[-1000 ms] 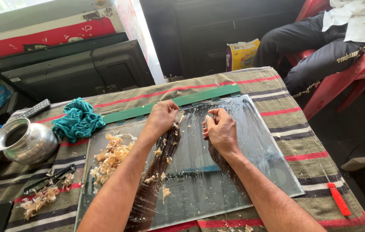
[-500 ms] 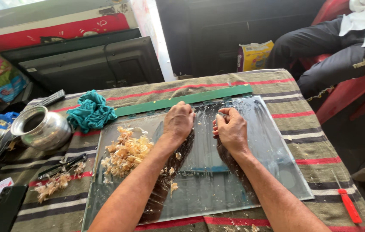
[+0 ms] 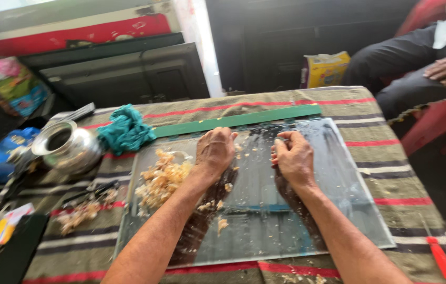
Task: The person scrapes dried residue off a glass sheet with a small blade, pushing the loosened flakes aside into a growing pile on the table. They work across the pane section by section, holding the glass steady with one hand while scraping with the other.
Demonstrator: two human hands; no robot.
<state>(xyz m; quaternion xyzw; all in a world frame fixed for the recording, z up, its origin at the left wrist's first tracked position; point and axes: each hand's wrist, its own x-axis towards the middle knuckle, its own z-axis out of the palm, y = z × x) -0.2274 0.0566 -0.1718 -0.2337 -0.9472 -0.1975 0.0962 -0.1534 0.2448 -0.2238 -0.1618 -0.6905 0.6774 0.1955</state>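
A sheet of glass (image 3: 333, 173) lies flat on a striped cloth-covered table (image 3: 401, 173). My left hand (image 3: 214, 151) rests on its far middle with fingers curled down against the surface. Close to the right, my right hand (image 3: 294, 156) presses the glass with bent fingers. Neither hand shows a tool; what the fingertips pinch is hidden. A heap of pale peeled scraps (image 3: 162, 178) sits on the glass to the left of my left hand. A long green straightedge (image 3: 233, 121) lies along the glass's far edge.
A teal rag (image 3: 125, 131) and a metal pot (image 3: 68, 147) sit at the left. More scraps (image 3: 81, 213) and a dark flat object (image 3: 15, 252) lie at the near left. A red-handled tool (image 3: 440, 256) lies at the near right. A seated person (image 3: 417, 68) is beyond the far right corner.
Both hands stay at the far middle of the glass, with the fingers shifting slightly. The camera has swung a little, bringing the pot and rag further into view.
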